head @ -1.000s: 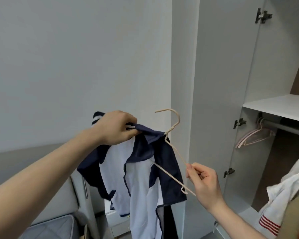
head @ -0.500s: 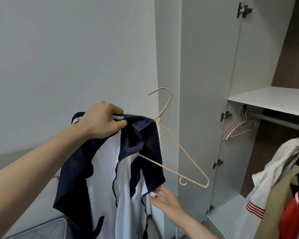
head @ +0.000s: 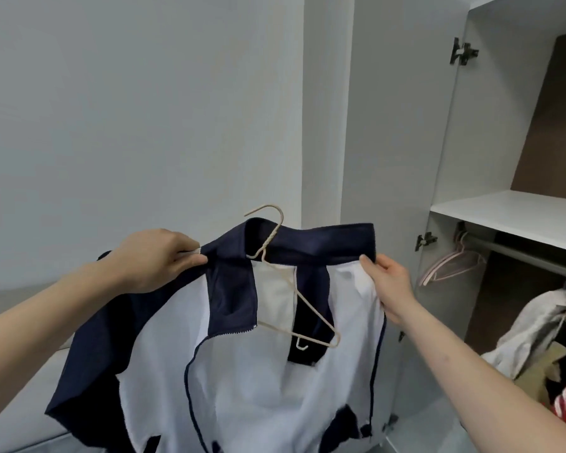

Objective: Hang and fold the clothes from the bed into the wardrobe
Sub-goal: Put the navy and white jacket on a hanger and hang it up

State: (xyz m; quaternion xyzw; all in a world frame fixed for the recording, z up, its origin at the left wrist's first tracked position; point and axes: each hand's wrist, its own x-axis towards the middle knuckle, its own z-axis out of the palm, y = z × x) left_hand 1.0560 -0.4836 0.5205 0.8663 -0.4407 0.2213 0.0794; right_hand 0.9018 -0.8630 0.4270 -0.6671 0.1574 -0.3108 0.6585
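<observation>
Both hands gripping jacket collar ends, hanger inside, beside wardrobe door.

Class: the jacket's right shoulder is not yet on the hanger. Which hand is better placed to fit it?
Right. The right hand already grips the jacket beside the hanger's bare arm; the left hand holds up the other shoulder.

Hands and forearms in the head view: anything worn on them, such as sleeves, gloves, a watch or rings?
Nothing visible. The left hand and right hand are bare, without gloves, and both forearms show uncovered to the frame edges: no sleeve, watch or bracelet. No ring shows on the visible fingers.
</observation>
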